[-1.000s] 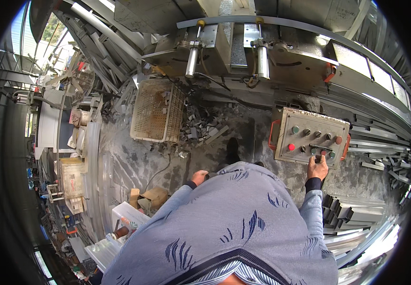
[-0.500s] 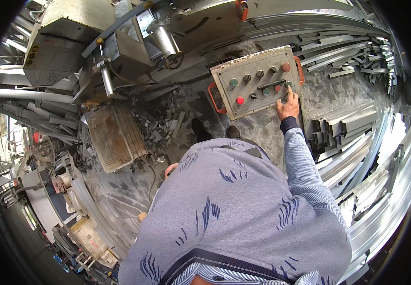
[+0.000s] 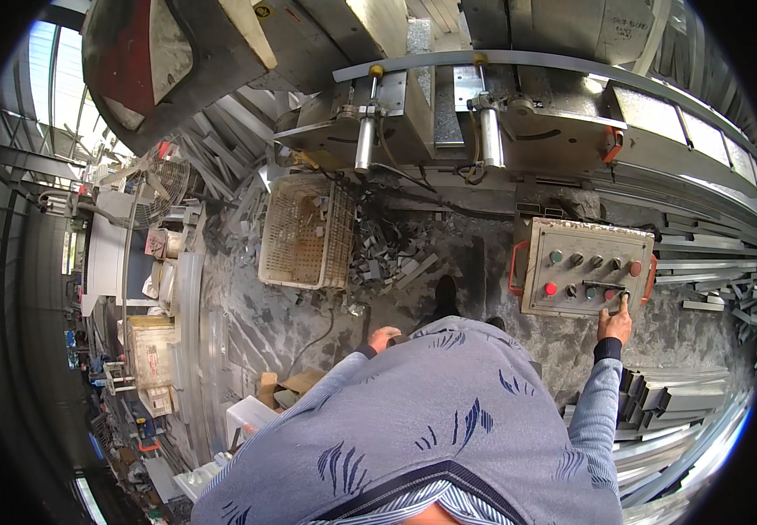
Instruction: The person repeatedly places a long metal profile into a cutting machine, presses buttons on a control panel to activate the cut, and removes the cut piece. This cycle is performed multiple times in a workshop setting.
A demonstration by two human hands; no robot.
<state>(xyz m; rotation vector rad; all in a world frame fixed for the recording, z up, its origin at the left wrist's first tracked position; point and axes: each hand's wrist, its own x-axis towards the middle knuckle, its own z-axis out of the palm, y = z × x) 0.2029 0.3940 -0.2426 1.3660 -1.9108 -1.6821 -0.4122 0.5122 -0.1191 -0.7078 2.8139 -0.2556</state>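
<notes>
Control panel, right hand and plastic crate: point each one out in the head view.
Control panel [image 3: 584,275], head view: bare face between the two button rows.
Right hand [image 3: 614,326], head view: back of the hand.
Plastic crate [image 3: 338,233], head view: its right-side wall.

One wide camera sits up on the head and looks down. The grey shirt [image 3: 431,394] is very near and fills the bottom middle. The floor [image 3: 531,341] is farther below, the machine [image 3: 566,133] stands ahead at the top, and straight edges bend near the round rim.
</notes>
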